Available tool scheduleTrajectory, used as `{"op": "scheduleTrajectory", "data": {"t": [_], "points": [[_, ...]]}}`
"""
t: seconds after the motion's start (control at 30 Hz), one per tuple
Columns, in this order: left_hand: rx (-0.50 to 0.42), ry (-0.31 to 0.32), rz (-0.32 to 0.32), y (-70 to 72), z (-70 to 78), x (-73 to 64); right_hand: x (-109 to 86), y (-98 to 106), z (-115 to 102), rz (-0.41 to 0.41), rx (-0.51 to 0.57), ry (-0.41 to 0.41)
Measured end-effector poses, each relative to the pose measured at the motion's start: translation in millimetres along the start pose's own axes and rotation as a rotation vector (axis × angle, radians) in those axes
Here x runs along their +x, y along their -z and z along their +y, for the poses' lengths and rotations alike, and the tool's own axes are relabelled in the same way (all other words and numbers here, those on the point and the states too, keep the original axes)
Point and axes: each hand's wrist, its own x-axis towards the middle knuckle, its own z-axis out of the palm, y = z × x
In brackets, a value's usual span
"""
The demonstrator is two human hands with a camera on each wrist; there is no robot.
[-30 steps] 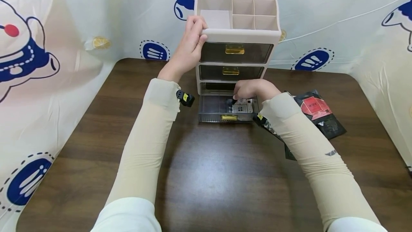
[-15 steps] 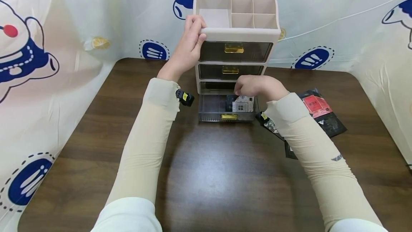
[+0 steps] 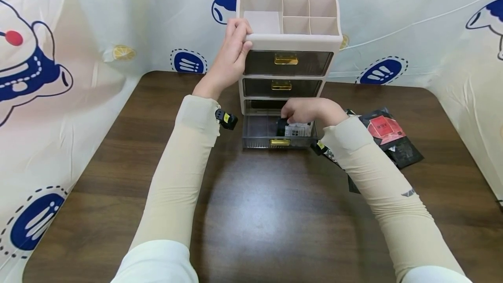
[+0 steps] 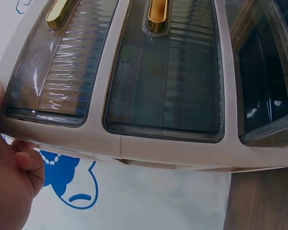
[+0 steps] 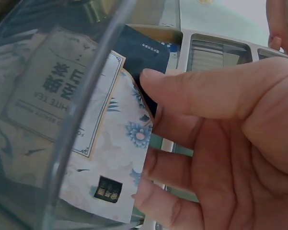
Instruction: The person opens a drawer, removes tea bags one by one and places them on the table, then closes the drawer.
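Note:
A cream desktop drawer organizer (image 3: pixel 294 43) stands at the back of the table. My left hand (image 3: pixel 229 58) grips its upper left edge, thumb at the front and fingers over the rim. The bottom smoky clear drawer (image 3: pixel 257 130) is pulled out. Inside it lies a flat packet (image 3: pixel 298 131) with a dark end. In the right wrist view the packet (image 5: pixel 120 148) shows blue flowers and a framed label reading "WHITE TEA". My right hand (image 3: pixel 312 110) reaches into the drawer and pinches the packet's edge, thumb (image 5: pixel 163 88) on its dark part, fingers behind. The drawer's clear wall covers part of the packet.
Black packets, one with a red label (image 3: pixel 385 129), lie on the table right of the organizer, partly under my right sleeve. Two closed drawers with gold handles (image 3: pixel 286 59) sit above the pulled-out one. A patterned cloth (image 3: pixel 157 16) hangs behind.
My right hand rose slightly off the packet, then came down again and a little left, and the packet has shifted and tilted. The left hand stays on the organizer.

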Motion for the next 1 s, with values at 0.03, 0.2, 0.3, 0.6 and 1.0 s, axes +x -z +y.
{"op": "scheduleTrajectory", "data": {"t": [0.03, 0.2, 0.3, 0.6, 1.0], "points": [[-0.001, 0.002, -0.001, 0.0, 0.4, -0.1, -0.6, 0, 0, 0.010, 0.001, 0.006], [-0.006, 0.005, -0.005, 0.1, 1.4, 0.7, -9.0, 3, 2, 0.146, 0.005, 0.039], [-0.013, -0.005, 0.000, -0.1, 0.9, 1.2, -19.8, 6, 3, 0.250, 0.034, 0.026], [-0.023, 0.005, 0.002, -0.9, 0.0, -0.5, -58.5, 8, 12, 0.487, 0.177, -0.065], [-0.026, 0.030, -0.005, -0.4, 3.4, -2.1, -116.4, -29, 35, 0.858, 0.492, -0.127]]}}
